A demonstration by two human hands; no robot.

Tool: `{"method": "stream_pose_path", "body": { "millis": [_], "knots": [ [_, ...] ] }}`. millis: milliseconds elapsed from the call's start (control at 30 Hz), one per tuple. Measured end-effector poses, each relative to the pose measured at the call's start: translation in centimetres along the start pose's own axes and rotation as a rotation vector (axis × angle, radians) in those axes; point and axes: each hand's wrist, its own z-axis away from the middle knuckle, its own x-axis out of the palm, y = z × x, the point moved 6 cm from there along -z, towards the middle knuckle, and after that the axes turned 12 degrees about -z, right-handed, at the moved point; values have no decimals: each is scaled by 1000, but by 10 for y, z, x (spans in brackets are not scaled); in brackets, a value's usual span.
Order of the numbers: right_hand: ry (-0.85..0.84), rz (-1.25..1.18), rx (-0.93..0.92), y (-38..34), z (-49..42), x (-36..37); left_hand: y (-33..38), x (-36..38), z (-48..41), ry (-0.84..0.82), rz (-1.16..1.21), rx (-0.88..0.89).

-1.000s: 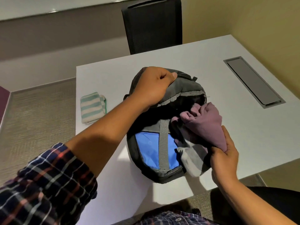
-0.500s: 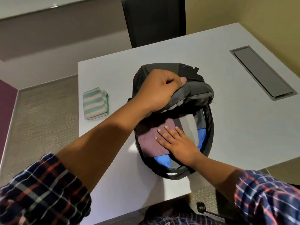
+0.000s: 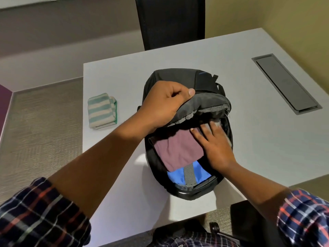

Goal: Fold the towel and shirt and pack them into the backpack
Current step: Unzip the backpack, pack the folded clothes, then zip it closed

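One of two items is packed: on the white table [image 3: 124, 77] the black backpack [image 3: 178, 77] lies open toward the person, with the folded maroon shirt [image 3: 178, 148] flat in its main compartment over the blue lining [image 3: 201, 172]. Left hand [image 3: 165, 104] grips the lifted front flap [image 3: 204, 104], fingers curled round its edge; right hand [image 3: 215, 147] presses on the shirt's right side, fingers straight and spread. Folded striped towel [image 3: 101, 111] lies on the table well left of the backpack, long axis running away from the person, nearer the left hand; judged next to fetch.
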Motion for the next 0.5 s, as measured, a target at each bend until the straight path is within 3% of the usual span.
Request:
{"method": "stream_pose_path", "body": {
  "millis": [67,200,500],
  "knots": [
    [-50,62,75,13,9,6,-1,-1,-1,7,9,1],
    [-302,9,191,25,25,27,-5,1,0,-9,12,-5],
    [-289,-73,177,7,15,25,5,10,2,-50,44,28]
  ]
}}
